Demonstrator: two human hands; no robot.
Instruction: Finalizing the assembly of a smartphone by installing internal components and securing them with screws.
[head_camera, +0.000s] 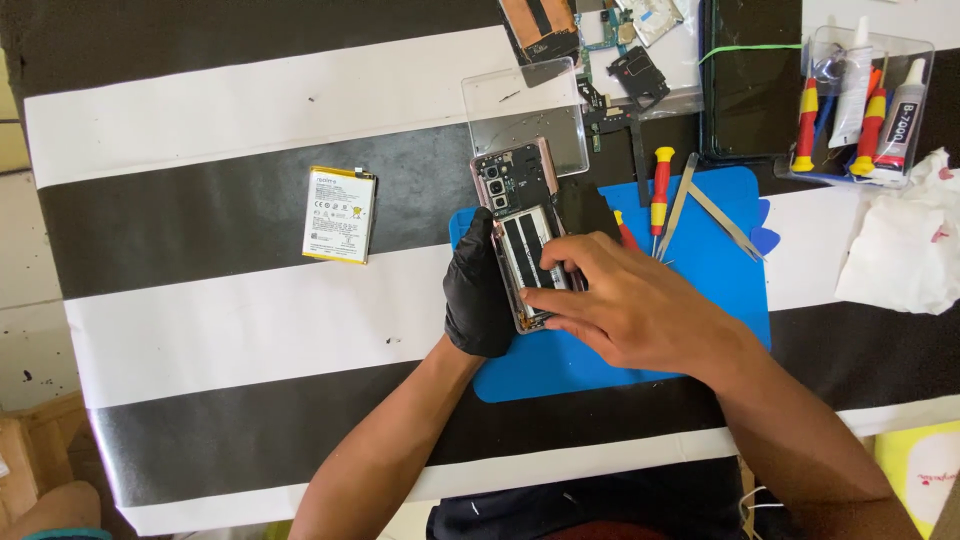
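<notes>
Opened phone (520, 225) lies on blue mat (700, 300), back cover off, battery bay bare. My gloved left hand (478, 290) wraps phone's left edge, steadying it. My bare right hand (620, 300) presses fingertips (550, 285) flat into bay, holding nothing. White battery (339, 214) sits well apart on striped table (250, 320). Red-handled screwdriver (661, 190) and tweezers (678, 205) near. By look: teardown done, battery not yet seated, reassembly left.
</notes>
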